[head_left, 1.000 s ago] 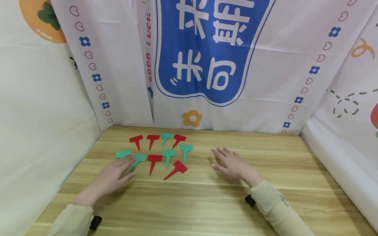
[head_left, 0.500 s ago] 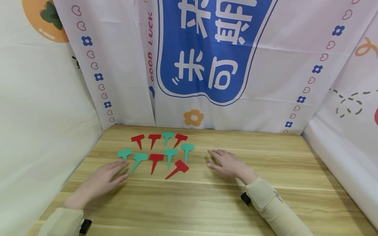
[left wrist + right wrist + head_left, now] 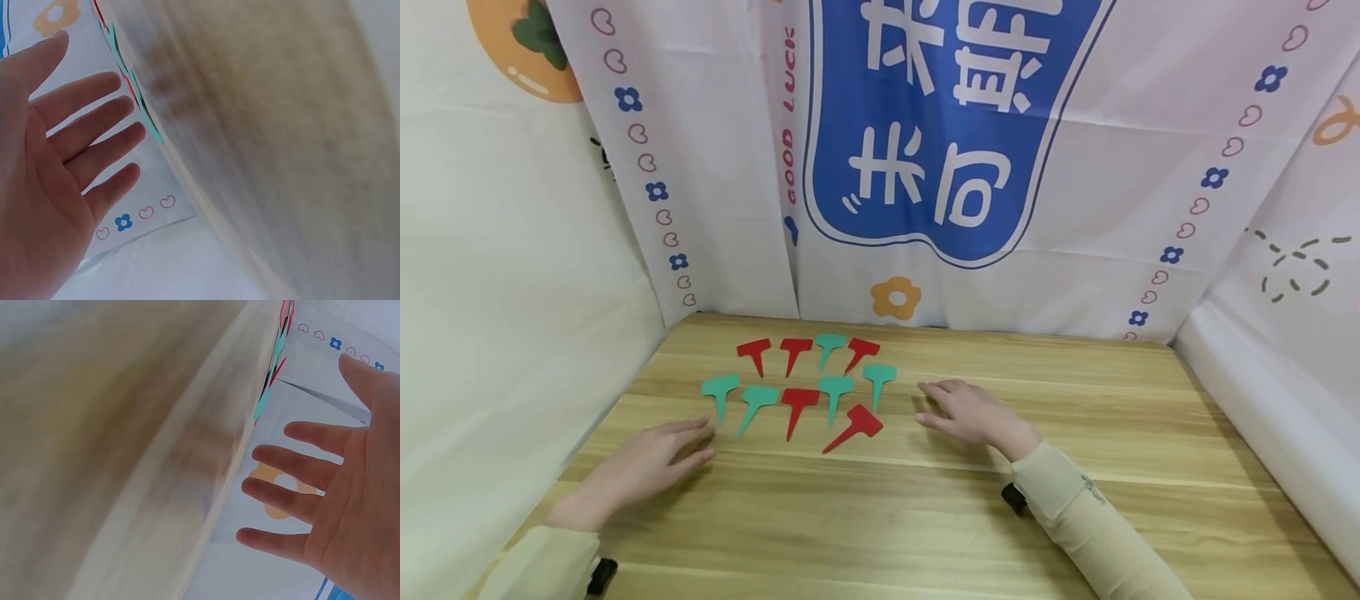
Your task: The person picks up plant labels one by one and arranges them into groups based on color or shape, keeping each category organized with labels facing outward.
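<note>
The wooden desk shows every red tag and green tag now the left hand has pulled back; it and the right hand hold nothing.

head: high, forward-down | both wrists: low, close, tilted, facing backdrop | all share: tabletop

The right hand is seen with fingers spread. Beyond its fingertips, red and green tags are borne by the counter.

T-shaped tags: matt, smooth, probably plastic | tabletop: wood-grained, smooth | backdrop: creased cloth | sleeves: matt cloth
</note>
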Motion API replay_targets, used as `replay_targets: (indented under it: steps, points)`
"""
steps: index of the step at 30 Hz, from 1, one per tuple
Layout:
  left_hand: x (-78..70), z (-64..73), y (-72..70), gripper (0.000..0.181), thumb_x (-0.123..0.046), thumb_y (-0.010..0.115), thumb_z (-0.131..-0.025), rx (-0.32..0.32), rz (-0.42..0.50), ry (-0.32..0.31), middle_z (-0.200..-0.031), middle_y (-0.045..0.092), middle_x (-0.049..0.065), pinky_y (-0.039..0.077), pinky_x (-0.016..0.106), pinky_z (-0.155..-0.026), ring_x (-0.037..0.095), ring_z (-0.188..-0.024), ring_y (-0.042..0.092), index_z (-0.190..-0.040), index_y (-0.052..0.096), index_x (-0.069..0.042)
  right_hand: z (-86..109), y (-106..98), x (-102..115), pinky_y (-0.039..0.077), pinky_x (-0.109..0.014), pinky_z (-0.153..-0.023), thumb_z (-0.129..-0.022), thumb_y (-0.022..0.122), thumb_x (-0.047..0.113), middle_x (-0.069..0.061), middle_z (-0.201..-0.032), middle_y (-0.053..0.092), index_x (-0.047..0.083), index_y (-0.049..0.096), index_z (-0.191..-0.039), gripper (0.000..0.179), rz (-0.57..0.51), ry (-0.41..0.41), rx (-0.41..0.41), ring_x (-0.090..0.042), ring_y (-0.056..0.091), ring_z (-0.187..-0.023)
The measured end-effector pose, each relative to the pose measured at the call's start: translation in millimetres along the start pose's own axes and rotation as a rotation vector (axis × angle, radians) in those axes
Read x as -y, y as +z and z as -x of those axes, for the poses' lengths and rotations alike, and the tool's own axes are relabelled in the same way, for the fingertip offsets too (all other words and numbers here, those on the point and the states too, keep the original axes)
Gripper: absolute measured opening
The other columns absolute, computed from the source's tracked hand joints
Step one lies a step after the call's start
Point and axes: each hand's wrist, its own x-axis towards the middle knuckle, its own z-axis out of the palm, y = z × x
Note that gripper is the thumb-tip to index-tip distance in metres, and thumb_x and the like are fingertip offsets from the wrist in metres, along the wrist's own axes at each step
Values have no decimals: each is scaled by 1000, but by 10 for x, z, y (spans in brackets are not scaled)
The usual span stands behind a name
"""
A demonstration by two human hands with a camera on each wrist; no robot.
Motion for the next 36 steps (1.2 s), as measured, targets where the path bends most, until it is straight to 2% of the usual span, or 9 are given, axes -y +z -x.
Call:
replay_targets:
  steps: [9, 18, 26, 36]
  points:
    - [-3, 10, 18, 51, -43, 57, -92, 58, 6, -26, -129, 58, 19, 44, 56, -95, 40, -116, 57, -123, 62, -4, -149, -4, 16, 38, -47, -107, -95, 42, 55, -10, -140, 51, 14, 45, -141, 61, -15, -19, 11, -30, 47, -129]
    - [-23, 16, 4, 52, -43, 57, -92, 99, 13, -41, -131, 57, 21, 45, 56, -94, 41, -117, 55, -124, 61, -1, -259, 22, 69, 40, -46, -106, -97, 45, 49, -11, -135, 55, 11, 55, -132, 53, -40, -54, 13, -30, 50, -126]
    - [-6, 30, 45, 54, -41, 62, -89, 91, -3, -13, -132, 55, 23, 46, 55, -94, 42, -115, 56, -126, 59, -1, -346, 50, 124, 44, -45, -101, -97, 48, 44, -7, -129, 59, 13, 61, -123, 43, -52, -52, 9, -27, 53, -121]
    - [11, 21, 68, 58, -38, 67, -86, 89, 0, 8, -135, 51, 26, 45, 56, -95, 44, -118, 54, -129, 56, -1, -426, 67, 169, 46, -42, -98, -96, 51, 40, -6, -123, 62, 11, 64, -118, 39, -66, -39, -12, -24, 56, -115]
